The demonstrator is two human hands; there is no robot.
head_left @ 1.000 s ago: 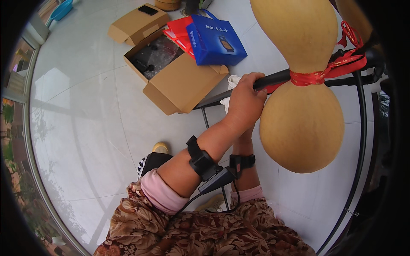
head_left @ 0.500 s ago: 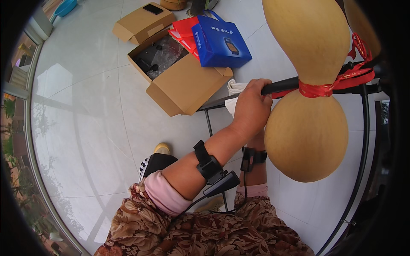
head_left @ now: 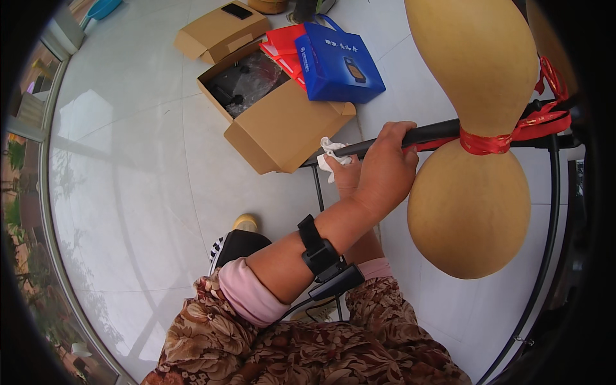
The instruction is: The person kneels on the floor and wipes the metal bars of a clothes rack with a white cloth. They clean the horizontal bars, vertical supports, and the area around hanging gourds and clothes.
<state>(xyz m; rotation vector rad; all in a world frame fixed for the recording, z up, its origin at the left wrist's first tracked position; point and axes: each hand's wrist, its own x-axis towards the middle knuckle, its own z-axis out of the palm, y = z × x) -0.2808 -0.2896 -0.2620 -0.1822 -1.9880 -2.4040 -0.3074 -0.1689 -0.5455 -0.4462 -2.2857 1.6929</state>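
Observation:
My left hand (head_left: 388,160) is closed over a black metal bar (head_left: 433,133), its fingers wrapped round the top. Passing beneath my left forearm, my right arm reaches to the same bar, and my right hand (head_left: 347,176) shows only in part. A bunched white cloth (head_left: 333,154) is in my right hand, pressed round the bar's far-left stretch. Just right of my left hand hangs a large tan bottle gourd (head_left: 471,212), with a red ribbon (head_left: 486,144) tied about its waist; it hides part of the bar.
An opened cardboard box (head_left: 282,131) with plastic wrap inside lies on the tiled floor beyond the bar. Against it stand a blue gift bag (head_left: 340,64) and a red bag (head_left: 282,45). A phone (head_left: 237,11) rests on another box (head_left: 215,32). A curved black frame leg (head_left: 553,212) runs down the right.
My right hand has come out leftward from behind my left arm with the cloth, which is now bunched round the bar. My left hand keeps its grip. The whole view has shifted slightly.

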